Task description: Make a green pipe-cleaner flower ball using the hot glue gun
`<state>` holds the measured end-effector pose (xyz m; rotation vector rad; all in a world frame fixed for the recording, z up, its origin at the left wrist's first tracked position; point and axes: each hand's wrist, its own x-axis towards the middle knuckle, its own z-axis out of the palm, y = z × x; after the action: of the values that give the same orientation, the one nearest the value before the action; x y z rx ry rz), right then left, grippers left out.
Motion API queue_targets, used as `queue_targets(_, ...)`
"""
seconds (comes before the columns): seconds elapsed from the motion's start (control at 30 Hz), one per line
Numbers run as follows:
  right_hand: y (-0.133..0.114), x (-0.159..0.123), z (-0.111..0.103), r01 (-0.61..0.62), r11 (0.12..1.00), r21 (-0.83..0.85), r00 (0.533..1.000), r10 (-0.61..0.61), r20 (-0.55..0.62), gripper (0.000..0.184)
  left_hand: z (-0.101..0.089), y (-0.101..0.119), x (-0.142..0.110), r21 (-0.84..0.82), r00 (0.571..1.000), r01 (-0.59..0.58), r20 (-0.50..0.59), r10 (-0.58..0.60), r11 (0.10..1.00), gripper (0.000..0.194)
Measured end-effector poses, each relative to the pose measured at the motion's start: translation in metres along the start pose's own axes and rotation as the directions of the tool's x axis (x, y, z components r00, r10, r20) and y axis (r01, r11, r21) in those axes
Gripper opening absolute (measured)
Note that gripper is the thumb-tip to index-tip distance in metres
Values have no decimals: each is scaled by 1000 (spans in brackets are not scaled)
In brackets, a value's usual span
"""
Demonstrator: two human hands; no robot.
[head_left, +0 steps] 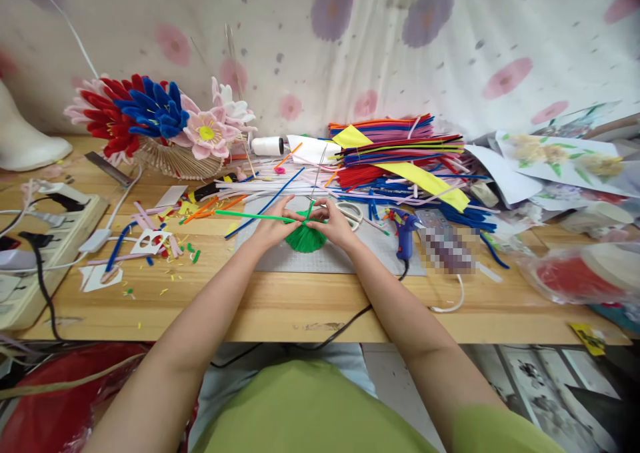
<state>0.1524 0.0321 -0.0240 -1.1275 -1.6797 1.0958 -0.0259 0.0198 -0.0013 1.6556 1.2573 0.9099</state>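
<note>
A round, fan-shaped piece of bright green fuzzy pipe cleaner (306,238) is held above a grey cutting mat (273,261). On its left side my left hand (276,227) is closed, with a long green pipe cleaner (245,215) running out leftward past the fingers. My right hand (332,223) pinches the top of the green piece, where a short green end stands up between the hands. The fingertips of both hands nearly meet there. Just behind my right hand lie white-handled scissors (356,214), partly hidden.
A blue glue gun (404,231) and a phone (447,243) lie to the right. Bundled pipe cleaners (400,147) are heaped at the back. Fuzzy flowers (157,111) stand at back left, near a power strip (55,253). Scraps (150,241) litter the left.
</note>
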Motion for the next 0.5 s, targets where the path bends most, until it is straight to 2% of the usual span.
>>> queue_targets(0.1,2,0,0,2,999,50,1000,-2,2,45,-9,-4,7,-28,997,37,68,-35,999,80)
queue_targets(0.3,2,-1,1,2,997,81,1000,-1,-13,44,-10,-5,22,89,973,205,-131,-192,975,97)
queue_targets(0.5,2,-2,2,-2,994,109,1000,3,-3,44,5,0,18,113,972,174,-180,-152,978,92)
